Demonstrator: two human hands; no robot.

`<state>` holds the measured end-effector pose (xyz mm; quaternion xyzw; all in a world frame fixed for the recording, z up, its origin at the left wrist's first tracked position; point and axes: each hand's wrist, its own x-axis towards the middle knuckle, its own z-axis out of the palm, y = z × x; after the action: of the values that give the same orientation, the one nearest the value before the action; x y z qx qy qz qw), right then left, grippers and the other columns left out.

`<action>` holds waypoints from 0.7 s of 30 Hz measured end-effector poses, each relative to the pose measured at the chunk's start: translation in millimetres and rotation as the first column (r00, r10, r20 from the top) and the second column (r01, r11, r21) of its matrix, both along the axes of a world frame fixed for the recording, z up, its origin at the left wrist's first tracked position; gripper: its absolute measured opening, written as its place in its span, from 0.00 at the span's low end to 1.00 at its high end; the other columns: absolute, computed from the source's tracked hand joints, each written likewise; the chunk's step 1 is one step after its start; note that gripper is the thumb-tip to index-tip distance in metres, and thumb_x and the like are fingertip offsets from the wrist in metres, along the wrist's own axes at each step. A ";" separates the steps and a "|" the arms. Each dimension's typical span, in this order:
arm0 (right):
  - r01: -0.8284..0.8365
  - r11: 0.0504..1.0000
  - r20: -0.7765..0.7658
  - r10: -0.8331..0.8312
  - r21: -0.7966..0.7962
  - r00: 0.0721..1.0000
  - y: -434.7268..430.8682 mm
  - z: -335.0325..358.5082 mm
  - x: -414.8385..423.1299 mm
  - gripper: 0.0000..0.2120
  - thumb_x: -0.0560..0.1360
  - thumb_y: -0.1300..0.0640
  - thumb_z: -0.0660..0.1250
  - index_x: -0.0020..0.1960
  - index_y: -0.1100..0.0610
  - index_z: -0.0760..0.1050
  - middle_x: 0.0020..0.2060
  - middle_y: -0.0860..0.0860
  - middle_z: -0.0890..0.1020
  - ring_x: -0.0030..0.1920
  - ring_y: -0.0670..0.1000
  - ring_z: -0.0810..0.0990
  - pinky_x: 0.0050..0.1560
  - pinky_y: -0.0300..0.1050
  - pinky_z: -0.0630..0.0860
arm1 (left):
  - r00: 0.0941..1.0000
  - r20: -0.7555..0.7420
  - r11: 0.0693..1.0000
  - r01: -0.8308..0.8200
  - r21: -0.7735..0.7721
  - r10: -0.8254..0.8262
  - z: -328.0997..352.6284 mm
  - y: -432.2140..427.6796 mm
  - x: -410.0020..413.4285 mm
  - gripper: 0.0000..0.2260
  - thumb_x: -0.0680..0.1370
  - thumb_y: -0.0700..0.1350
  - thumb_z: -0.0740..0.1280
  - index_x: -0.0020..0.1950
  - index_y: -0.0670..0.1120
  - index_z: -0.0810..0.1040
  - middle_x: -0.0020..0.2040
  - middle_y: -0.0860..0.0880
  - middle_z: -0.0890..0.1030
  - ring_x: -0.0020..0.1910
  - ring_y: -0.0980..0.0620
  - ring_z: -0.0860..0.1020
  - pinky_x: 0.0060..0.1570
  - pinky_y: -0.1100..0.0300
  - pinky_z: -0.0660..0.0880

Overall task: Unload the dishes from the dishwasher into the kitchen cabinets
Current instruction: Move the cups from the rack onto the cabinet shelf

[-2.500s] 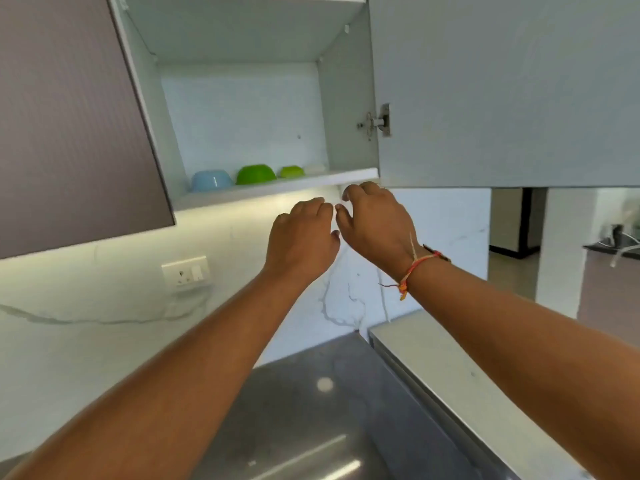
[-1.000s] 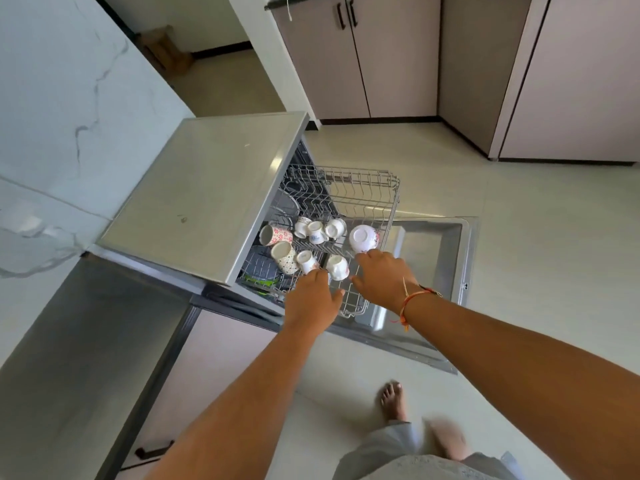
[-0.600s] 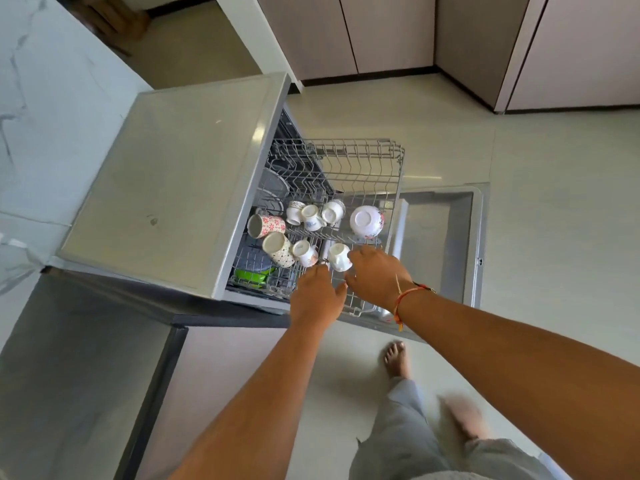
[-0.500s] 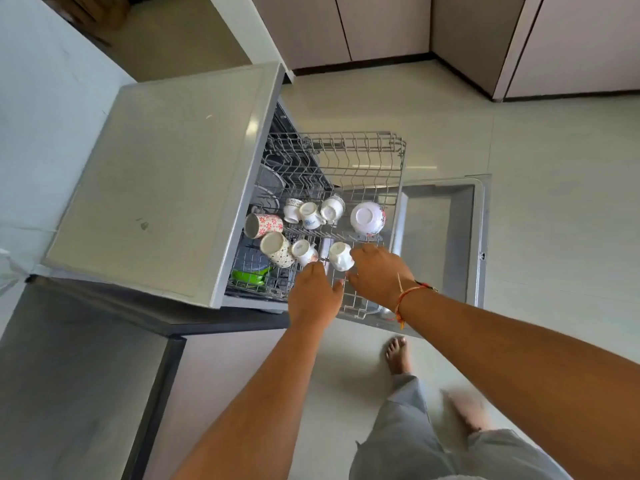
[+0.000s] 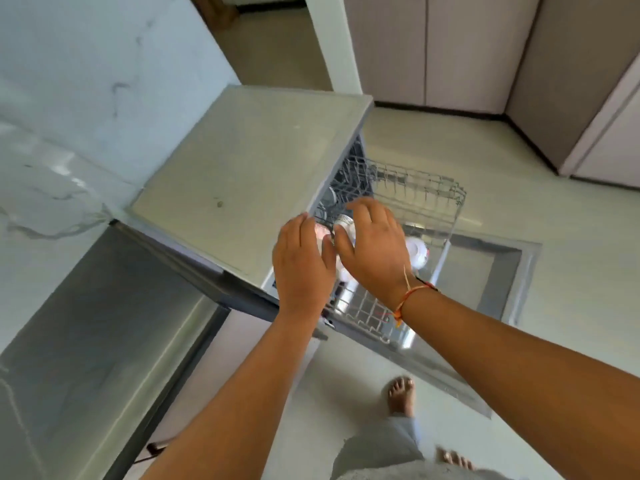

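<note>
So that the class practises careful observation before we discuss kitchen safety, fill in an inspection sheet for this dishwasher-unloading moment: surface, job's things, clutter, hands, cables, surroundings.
Surface: pale top panel over the dishwasher, with a grey counter beside it.
Job's things: upper rack is pulled out above the open door. It holds a white bowl and cups, mostly hidden by the hands.
Clutter: nothing seen.
Hands: left hand and right hand are over the cups; whether either grips one cannot be told.
Cables: nothing seen.
Surroundings: pale floor, closed cabinets, bare feet.
</note>
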<state>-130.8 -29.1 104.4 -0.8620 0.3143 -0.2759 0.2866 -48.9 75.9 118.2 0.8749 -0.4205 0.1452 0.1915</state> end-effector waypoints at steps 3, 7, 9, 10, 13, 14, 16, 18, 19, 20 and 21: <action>-0.121 0.990 0.280 0.136 -0.069 0.950 13.6 92.4 23.0 0.23 0.80 0.46 0.58 0.69 0.60 0.70 0.67 0.56 0.73 0.68 0.54 0.71 0.67 0.49 0.69 | 0.974 0.221 0.962 0.012 -0.273 0.051 91.8 16.5 1.0 0.14 0.81 0.46 0.65 0.63 0.39 0.77 0.64 0.43 0.77 0.65 0.44 0.73 0.64 0.51 0.71; -0.356 0.929 0.564 0.348 -0.100 0.749 57.5 246.0 54.9 0.29 0.82 0.45 0.56 0.76 0.63 0.62 0.73 0.57 0.68 0.73 0.52 0.65 0.73 0.44 0.62 | 0.846 0.467 0.826 0.060 -0.561 0.256 232.6 57.7 5.7 0.11 0.80 0.41 0.66 0.61 0.37 0.77 0.63 0.41 0.77 0.63 0.42 0.73 0.65 0.47 0.70; -0.445 0.890 0.614 0.405 -0.097 0.678 87.2 318.5 60.4 0.32 0.82 0.42 0.55 0.78 0.60 0.57 0.76 0.53 0.63 0.76 0.48 0.60 0.74 0.39 0.57 | 0.785 0.485 0.761 0.026 -0.649 0.386 296.4 87.9 1.6 0.13 0.81 0.43 0.65 0.63 0.40 0.76 0.65 0.43 0.75 0.66 0.45 0.71 0.65 0.46 0.70; -0.470 0.876 0.638 0.422 -0.104 0.645 101.8 350.1 64.1 0.33 0.82 0.40 0.54 0.79 0.59 0.55 0.77 0.52 0.62 0.77 0.48 0.58 0.73 0.36 0.55 | 0.757 0.488 0.736 0.016 -0.677 0.433 324.9 102.9 -0.2 0.14 0.81 0.44 0.65 0.64 0.41 0.75 0.65 0.44 0.74 0.66 0.46 0.70 0.65 0.47 0.70; -0.466 0.881 0.720 0.377 -0.085 0.582 130.0 416.7 78.5 0.36 0.80 0.37 0.54 0.78 0.59 0.55 0.76 0.55 0.62 0.76 0.52 0.60 0.74 0.41 0.56 | 0.709 0.501 0.708 0.004 -0.706 0.496 387.9 139.9 -9.2 0.14 0.80 0.45 0.65 0.64 0.42 0.74 0.64 0.44 0.74 0.65 0.46 0.70 0.65 0.53 0.69; -0.436 0.899 0.744 0.319 -0.040 0.588 135.9 431.6 83.3 0.35 0.79 0.36 0.54 0.77 0.60 0.59 0.74 0.57 0.67 0.74 0.55 0.65 0.73 0.47 0.62 | 0.700 0.502 0.715 -0.017 -0.699 0.508 402.0 151.6 -11.7 0.14 0.79 0.45 0.65 0.63 0.42 0.74 0.64 0.44 0.74 0.64 0.46 0.70 0.64 0.54 0.69; -0.352 0.932 0.729 0.186 0.081 0.658 138.3 449.2 90.0 0.28 0.80 0.36 0.52 0.66 0.58 0.69 0.62 0.59 0.78 0.62 0.62 0.76 0.61 0.54 0.73 | 0.699 0.507 0.752 -0.066 -0.656 0.504 419.4 168.9 -13.9 0.15 0.79 0.47 0.65 0.64 0.43 0.74 0.64 0.46 0.74 0.64 0.47 0.70 0.63 0.54 0.71; -0.304 0.942 0.691 0.125 0.143 0.712 139.4 452.1 90.6 0.24 0.81 0.37 0.50 0.55 0.56 0.71 0.51 0.58 0.81 0.52 0.64 0.78 0.50 0.54 0.74 | 0.725 0.496 0.784 -0.096 -0.613 0.477 428.0 185.3 -13.7 0.15 0.80 0.49 0.65 0.65 0.45 0.73 0.65 0.48 0.73 0.65 0.49 0.70 0.62 0.53 0.73; -0.304 0.944 0.700 0.129 0.131 0.703 142.9 449.6 85.1 0.23 0.81 0.37 0.49 0.51 0.55 0.71 0.47 0.56 0.82 0.49 0.63 0.78 0.46 0.52 0.72 | 0.744 0.487 0.797 -0.100 -0.596 0.457 429.4 192.8 -13.2 0.16 0.80 0.50 0.64 0.65 0.46 0.72 0.66 0.49 0.73 0.65 0.50 0.69 0.62 0.53 0.74; -0.314 0.944 0.718 0.148 0.103 0.680 149.0 446.3 78.5 0.22 0.81 0.37 0.49 0.48 0.54 0.70 0.42 0.53 0.81 0.45 0.59 0.79 0.41 0.49 0.70 | 0.764 0.480 0.809 -0.093 -0.580 0.432 430.5 199.2 -13.0 0.16 0.80 0.51 0.64 0.66 0.47 0.72 0.66 0.50 0.72 0.65 0.51 0.69 0.62 0.54 0.74; -0.338 0.939 0.739 0.184 0.061 0.648 156.1 442.8 72.5 0.21 0.82 0.38 0.49 0.45 0.53 0.70 0.38 0.49 0.79 0.42 0.54 0.79 0.37 0.46 0.68 | 0.782 0.474 0.820 -0.081 -0.567 0.405 431.5 203.5 -13.2 0.16 0.81 0.51 0.64 0.67 0.48 0.71 0.67 0.50 0.72 0.66 0.52 0.69 0.63 0.55 0.74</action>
<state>-58.3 127.0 547.2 -0.6867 0.0728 -0.5167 0.5061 -62.1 279.4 549.8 0.7528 -0.2818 0.5342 0.2617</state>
